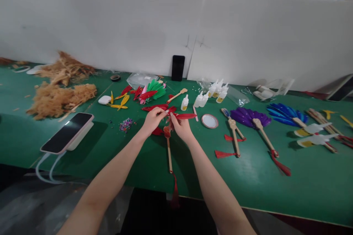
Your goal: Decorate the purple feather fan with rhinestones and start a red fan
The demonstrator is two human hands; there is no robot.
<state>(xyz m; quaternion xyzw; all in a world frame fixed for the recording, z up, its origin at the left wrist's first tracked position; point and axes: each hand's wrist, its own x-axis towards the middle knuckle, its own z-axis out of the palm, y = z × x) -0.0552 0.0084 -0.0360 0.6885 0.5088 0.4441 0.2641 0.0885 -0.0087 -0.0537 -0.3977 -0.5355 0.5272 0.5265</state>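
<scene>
At the middle of the table, my left hand [154, 119] and my right hand [180, 128] come close together, fingers pinched. A red feather [186, 116] sticks out to the right from between their fingertips. Directly beneath lies a fan's wooden handle [169, 152], pointing toward me, with a red tassel [175, 189] hanging over the table's front edge. More red feathers [156, 107] show behind my left hand, and one lies below it. My fingers partly hide the head of the handle. A white squeeze bottle [184, 102] stands just behind my hands.
Green and pink feathers [153, 91], a wooden stick [177, 95] and several glue-like bottles [217, 91] lie beyond. To the right are a purple feather fan [249, 117] and a blue one [286, 113]. A cabled phone [68, 132], beads [126, 125] and brown fibre [60, 99] are left.
</scene>
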